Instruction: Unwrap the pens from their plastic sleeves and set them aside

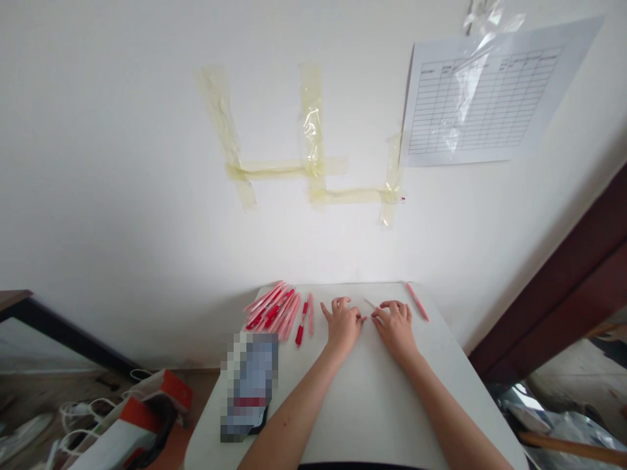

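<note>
Both my hands rest near the far middle of a white table [372, 405]. My left hand [342, 324] and my right hand [394, 324] meet at the fingertips, pinched together on a thin pale stick-like part [369, 304] that pokes out toward the wall. Just left of my left hand lies a bunch of several pink and red pens [275, 308]. A single pink pen [417, 301] lies alone to the right of my right hand, close to the table's far right corner.
A dark, blurred-out flat object [249, 385] lies on the table's left side. The wall behind carries yellowed tape strips [312, 130] and a printed sheet [484, 98]. Boxes and cables [122, 424] clutter the floor at left; a dark wooden frame [563, 287] stands right.
</note>
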The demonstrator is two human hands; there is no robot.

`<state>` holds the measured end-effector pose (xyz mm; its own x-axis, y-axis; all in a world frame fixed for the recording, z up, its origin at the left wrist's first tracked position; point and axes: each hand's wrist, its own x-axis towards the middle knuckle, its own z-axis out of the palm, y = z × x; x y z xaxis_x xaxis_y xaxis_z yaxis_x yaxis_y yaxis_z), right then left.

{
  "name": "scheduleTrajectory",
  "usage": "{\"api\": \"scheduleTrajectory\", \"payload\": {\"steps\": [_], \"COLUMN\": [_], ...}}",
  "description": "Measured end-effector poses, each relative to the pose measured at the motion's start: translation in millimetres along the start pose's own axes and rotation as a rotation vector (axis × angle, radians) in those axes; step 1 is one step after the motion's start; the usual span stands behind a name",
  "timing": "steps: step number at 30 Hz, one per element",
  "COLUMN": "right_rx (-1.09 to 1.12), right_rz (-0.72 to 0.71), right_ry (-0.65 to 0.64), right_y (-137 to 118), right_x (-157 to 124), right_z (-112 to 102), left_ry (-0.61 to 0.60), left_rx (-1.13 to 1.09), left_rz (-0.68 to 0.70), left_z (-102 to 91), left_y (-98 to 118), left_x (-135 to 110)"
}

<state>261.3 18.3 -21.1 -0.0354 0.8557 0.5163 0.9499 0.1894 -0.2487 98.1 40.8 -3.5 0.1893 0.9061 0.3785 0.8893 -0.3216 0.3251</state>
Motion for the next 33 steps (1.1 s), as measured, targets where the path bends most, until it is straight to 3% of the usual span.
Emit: {"api": "scheduleTrajectory", "payload": {"steps": [4,12,18,33], "right_rx": [0.001,0.007,0.003,0.017], "right_rz": [0.003,-0.003,0.001,0.008], "right_ry": [-0.003,0.001,0.015,0.014], "right_y": [0.0,0.7,0.7,2.3], "right_x": [-0.7,-1.9,-2.2,-3.0], "right_z": [-0.6,-2.1,-1.4,1.1], "left_ry": [0.013,-0.092,-0.178,-0.215], "left_rx": [0.0,-0.044,-0.081,-0.19], "left_rz": [0.0,-0.032,0.077,0.196], "left_z": [-0.8,-10.8,-15.7,-15.1], "left_y": [0.6,-1.4,-8.2,-1.9], "left_x": [-6.1,-0.9,2.5,-9.6]}}
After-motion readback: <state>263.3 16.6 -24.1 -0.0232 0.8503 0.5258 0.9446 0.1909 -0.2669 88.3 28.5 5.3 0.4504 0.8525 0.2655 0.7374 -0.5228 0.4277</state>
